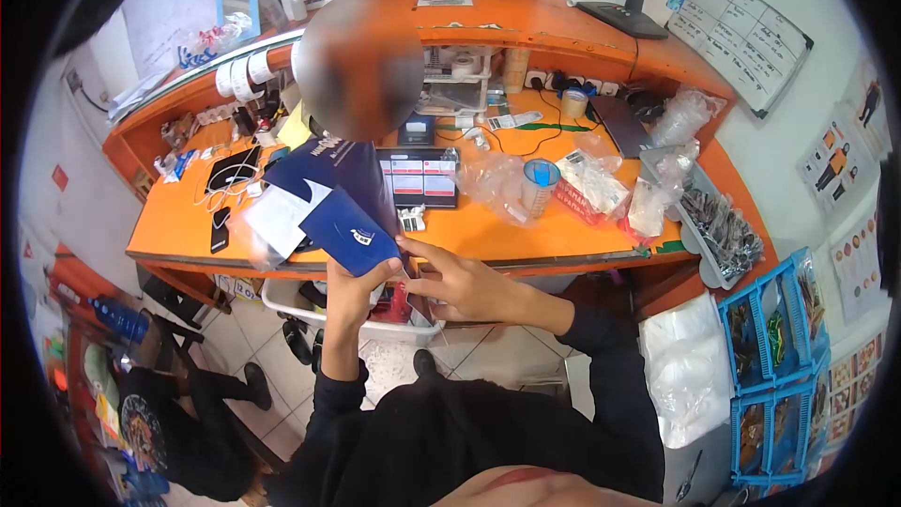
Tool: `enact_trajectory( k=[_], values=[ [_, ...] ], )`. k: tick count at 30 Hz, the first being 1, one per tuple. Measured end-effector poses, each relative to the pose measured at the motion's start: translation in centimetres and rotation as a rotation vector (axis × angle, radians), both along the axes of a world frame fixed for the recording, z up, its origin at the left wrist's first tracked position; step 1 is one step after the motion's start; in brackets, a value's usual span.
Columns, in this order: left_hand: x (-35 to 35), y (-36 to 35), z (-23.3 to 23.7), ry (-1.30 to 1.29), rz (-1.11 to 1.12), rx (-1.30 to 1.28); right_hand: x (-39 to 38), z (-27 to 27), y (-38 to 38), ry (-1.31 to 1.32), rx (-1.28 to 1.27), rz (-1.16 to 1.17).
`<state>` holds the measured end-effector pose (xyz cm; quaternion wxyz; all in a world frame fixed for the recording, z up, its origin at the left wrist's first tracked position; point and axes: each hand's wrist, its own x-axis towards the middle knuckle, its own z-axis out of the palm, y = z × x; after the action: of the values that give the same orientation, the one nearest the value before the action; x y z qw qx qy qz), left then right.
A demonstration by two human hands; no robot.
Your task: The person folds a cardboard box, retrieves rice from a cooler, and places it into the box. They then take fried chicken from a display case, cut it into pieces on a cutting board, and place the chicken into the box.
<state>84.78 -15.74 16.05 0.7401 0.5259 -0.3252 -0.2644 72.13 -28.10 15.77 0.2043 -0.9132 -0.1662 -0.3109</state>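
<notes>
A dark blue card or small folder [343,228] with a white logo is held up in front of the orange desk [488,242]. My left hand [354,296] grips its lower edge, the thumb lying across it. My right hand [460,284] is at the card's lower right corner, its fingers bent toward it; whether they pinch the edge is too small to tell. Behind the card stands a larger dark blue bag [352,169]. White paper [274,221] lies to its left, and a tablet screen [420,178] is lit to its right.
On the desk are a phone [221,229], a clear cup [539,190], plastic bags and a red-white packet [587,197]. A grey tray of wrapped items [718,235] sits at the right. Below are a white bin [399,330] and blue baskets [771,338]. A person [174,422] is at lower left.
</notes>
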Motion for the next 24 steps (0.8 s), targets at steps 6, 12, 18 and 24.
enact_trajectory(
  k=[6, 12, 18, 24],
  values=[
    [7.8, -3.0, -0.3, 0.032, -0.122, -0.074, 5.5, 2.3, -2.3, -0.023, 0.011, 0.089],
    [11.8, -6.0, -1.0, -0.017, -0.068, -0.224, 9.0, 1.7, -3.5, -0.009, -0.037, -0.087],
    [14.3, -5.1, -0.5, -0.112, 0.425, -0.203, 5.7, 0.1, -9.6, -0.05, 0.287, -0.342],
    [21.7, -3.1, -3.2, 0.141, 0.707, -0.229, -5.5, -9.9, -29.0, -0.105, 0.173, -1.333]
  ],
)
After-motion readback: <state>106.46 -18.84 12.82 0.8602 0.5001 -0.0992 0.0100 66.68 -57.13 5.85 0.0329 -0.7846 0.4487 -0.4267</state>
